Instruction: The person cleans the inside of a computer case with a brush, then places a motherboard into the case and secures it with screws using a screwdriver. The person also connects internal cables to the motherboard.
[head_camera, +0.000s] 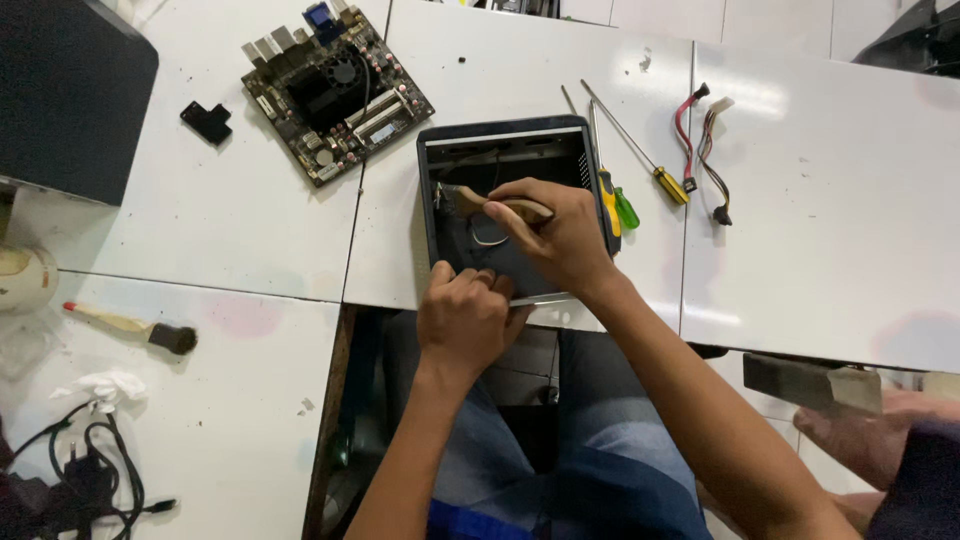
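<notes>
No packages, labels, signs or lit screens can be made out here. The only candidate is a flat black slab at the table's far left corner, dark and blank; whether it is a screen cannot be told.

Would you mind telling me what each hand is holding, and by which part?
The right hand holds a small brush by its wooden handle. The left hand grips the near edge of the open computer case.
</notes>
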